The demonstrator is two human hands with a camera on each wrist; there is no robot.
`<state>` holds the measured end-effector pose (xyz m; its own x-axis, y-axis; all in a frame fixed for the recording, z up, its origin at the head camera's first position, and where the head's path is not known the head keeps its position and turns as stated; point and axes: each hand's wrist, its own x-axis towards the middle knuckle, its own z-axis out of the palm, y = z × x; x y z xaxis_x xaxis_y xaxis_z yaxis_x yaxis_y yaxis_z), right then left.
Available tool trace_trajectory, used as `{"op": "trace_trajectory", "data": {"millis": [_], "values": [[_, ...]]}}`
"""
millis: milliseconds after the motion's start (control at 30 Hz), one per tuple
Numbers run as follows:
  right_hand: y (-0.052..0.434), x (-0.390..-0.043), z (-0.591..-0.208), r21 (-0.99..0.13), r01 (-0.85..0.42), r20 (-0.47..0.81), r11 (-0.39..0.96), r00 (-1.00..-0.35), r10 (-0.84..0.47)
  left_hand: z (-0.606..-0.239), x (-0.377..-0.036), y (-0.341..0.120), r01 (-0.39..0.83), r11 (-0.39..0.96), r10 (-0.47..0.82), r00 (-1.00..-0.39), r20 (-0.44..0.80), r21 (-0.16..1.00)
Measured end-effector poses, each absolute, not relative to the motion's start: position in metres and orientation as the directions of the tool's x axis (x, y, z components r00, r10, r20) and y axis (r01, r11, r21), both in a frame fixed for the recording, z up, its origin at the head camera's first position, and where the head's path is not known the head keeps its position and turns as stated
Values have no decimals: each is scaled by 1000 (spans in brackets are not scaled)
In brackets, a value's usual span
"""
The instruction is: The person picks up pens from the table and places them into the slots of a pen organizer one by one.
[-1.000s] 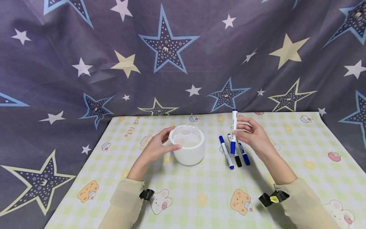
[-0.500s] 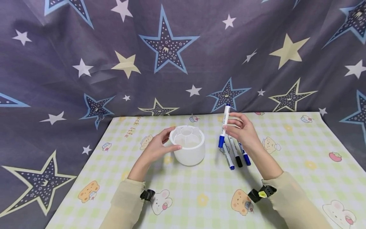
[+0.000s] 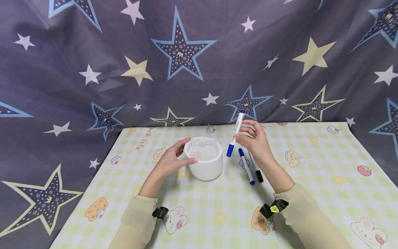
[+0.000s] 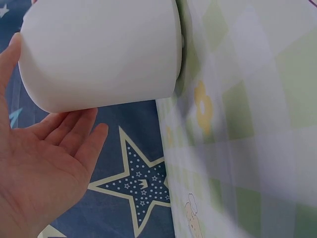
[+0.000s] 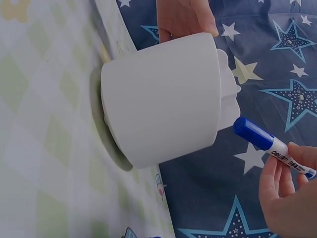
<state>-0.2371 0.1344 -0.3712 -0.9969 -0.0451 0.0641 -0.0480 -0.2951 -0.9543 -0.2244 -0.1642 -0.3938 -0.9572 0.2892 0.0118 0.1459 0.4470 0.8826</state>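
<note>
A white round holder with inner dividers stands on the checked mat. My left hand rests against its left side, thumb and fingers around the wall. My right hand pinches a blue-capped white marker, tilted with the cap down, just right of the holder's rim. The right wrist view has the blue cap close to the holder. Two markers lie on the mat under the right hand: a blue one and a black one.
A star-patterned dark cloth hangs behind the table and drapes its left side. The mat with cartoon prints stretches to the right edge and toward me.
My right hand has carried the blue marker left from above the lying markers toward the holder, tilting it cap-down. The left hand and holder have stayed still.
</note>
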Motion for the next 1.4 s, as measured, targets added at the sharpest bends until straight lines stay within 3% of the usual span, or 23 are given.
{"op": "trace_trajectory", "data": {"millis": [1400], "values": [[97, -236, -377, -926, -122, 114, -358, -992, 45, -393, -223, -164, 125, 442, 279, -960, -4, 888]]}}
